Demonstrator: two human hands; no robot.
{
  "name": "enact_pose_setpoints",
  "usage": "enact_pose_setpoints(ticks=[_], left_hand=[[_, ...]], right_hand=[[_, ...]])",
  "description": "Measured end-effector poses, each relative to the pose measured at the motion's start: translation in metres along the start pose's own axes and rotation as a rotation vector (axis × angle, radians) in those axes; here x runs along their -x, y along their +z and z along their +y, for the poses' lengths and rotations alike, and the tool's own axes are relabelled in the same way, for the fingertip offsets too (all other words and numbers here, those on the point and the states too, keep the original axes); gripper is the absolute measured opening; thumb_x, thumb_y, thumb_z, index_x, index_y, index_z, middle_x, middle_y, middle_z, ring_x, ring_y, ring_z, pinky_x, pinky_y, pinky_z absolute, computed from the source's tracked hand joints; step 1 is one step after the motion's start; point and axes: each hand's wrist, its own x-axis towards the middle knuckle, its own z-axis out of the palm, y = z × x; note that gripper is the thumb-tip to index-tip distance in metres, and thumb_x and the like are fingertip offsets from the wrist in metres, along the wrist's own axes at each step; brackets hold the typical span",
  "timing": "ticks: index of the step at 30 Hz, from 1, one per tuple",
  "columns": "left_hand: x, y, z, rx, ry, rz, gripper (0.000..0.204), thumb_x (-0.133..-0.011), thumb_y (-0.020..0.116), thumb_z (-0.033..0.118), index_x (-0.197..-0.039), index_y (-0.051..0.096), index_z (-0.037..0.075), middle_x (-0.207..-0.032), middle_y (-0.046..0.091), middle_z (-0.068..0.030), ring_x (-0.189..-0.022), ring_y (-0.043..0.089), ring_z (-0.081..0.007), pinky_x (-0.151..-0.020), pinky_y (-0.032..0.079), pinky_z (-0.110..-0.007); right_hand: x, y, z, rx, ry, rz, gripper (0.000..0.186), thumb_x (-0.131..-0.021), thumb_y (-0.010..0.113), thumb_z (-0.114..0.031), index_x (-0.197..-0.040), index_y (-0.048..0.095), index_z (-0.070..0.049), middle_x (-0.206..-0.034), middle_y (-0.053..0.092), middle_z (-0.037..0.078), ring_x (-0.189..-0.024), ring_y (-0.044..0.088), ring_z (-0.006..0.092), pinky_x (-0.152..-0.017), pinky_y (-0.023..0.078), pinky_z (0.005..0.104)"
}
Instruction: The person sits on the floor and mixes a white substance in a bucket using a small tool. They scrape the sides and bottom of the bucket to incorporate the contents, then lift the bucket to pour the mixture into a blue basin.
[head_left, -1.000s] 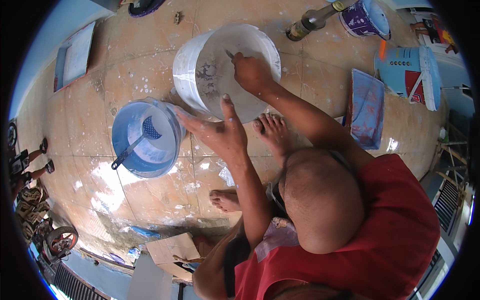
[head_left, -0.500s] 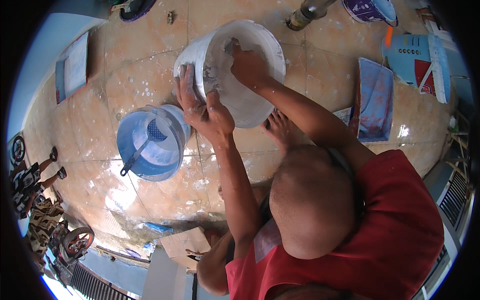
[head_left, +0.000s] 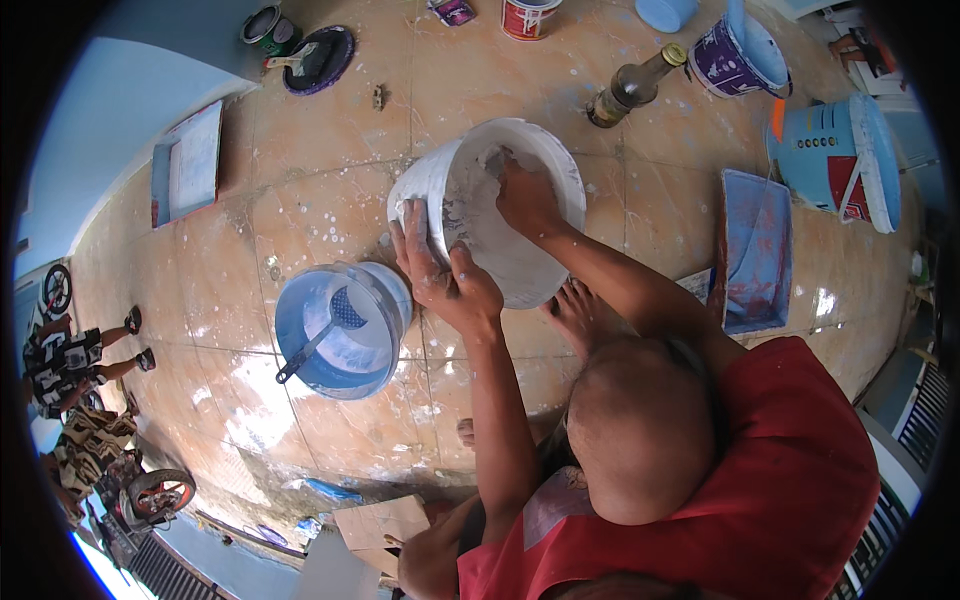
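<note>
Fingers of your left hand [head_left: 440,270] are wrapped over the near-left rim of the white bucket [head_left: 425,190], thumb on the inside wall, clamped on the rim. Your right hand [head_left: 525,200] is down inside the bucket, fingers curled against the smeared inner wall; whether they pinch anything you cannot tell.

The bucket sits tipped toward you on the tiled floor [head_left: 300,170], in the middle of the scene, just far of your bare foot [head_left: 580,315]. Because it leans on its lower edge, a hard push from the inside hand could likely roll it left or slide it; the left grip is all that steadies it. A slip of wet fingers off the rim would be the probable cause.

Just near-left, almost touching your left wrist, stands the blue bucket [head_left: 300,310] with a strainer ladle [head_left: 320,335] resting in it; a swinging elbow could knock its handle. To the right lies a blue paint tray [head_left: 755,250], and far right a glass bottle [head_left: 630,88], both close enough to catch a sliding bucket. Open floor lies to the far left, toward the flat tray [head_left: 190,160] by the wall.
</note>
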Motion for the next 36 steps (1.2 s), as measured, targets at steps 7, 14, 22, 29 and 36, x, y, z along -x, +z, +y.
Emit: enact_pose_setpoints(ticks=[7,14,22,29,36], left_hand=[[0.017,-0.003,0.009,-0.073,-0.044,-0.060,0.064,-0.086,0.062,0.022,-0.149,0.058,0.015,-0.158,0.056,-0.0119,-0.156,0.033,-0.0465,-0.122,0.008,-0.074],[0.038,0.007,-0.001,0.015,-0.160,0.041,0.069,-0.067,0.074,0.010,-0.135,0.065,0.010,-0.150,0.061,-0.0133,-0.156,0.030,-0.0465,-0.122,0.000,-0.080],[0.028,0.014,0.006,0.019,-0.148,0.058,0.065,-0.072,0.073,0.011,-0.136,0.064,0.010,-0.150,0.061,-0.0121,-0.154,0.034,-0.0468,-0.121,0.005,-0.081],[0.018,-0.009,0.004,-0.028,-0.056,0.074,0.067,-0.081,0.058,0.013,-0.148,0.061,0.012,-0.155,0.058,-0.0135,-0.152,0.038,-0.0475,-0.123,0.016,-0.070],[0.023,0.006,0.009,-0.031,-0.024,0.034,0.060,-0.083,0.054,0.016,-0.141,0.066,0.002,-0.146,0.065,-0.0206,-0.149,0.043,-0.0481,-0.126,0.029,-0.057]], right_hand=[[-0.009,0.034,0.046,0.079,-0.466,0.061,0.035,-0.098,0.061,-0.025,-0.120,0.072,0.001,-0.102,0.077,0.022,-0.093,0.075,0.0426,-0.086,0.060,0.0499],[-0.003,0.010,0.062,-0.025,-0.319,-0.140,0.034,-0.099,0.062,-0.025,-0.118,0.070,0.002,-0.102,0.076,0.023,-0.090,0.074,0.0422,-0.085,0.059,0.0511],[-0.024,0.002,0.076,-0.067,-0.148,-0.091,0.035,-0.099,0.064,-0.025,-0.116,0.068,0.004,-0.102,0.075,0.023,-0.088,0.074,0.0419,-0.083,0.057,0.0526],[-0.006,0.022,-0.002,0.080,0.157,0.133,0.039,-0.091,0.063,-0.015,-0.121,0.058,0.010,-0.106,0.069,0.032,-0.104,0.067,0.0497,-0.094,0.052,0.0575],[0.000,0.017,0.004,-0.308,0.241,-0.029,0.026,-0.103,0.057,-0.017,-0.104,0.055,0.009,-0.076,0.070,0.028,-0.062,0.073,0.0403,-0.061,0.060,0.0507]])
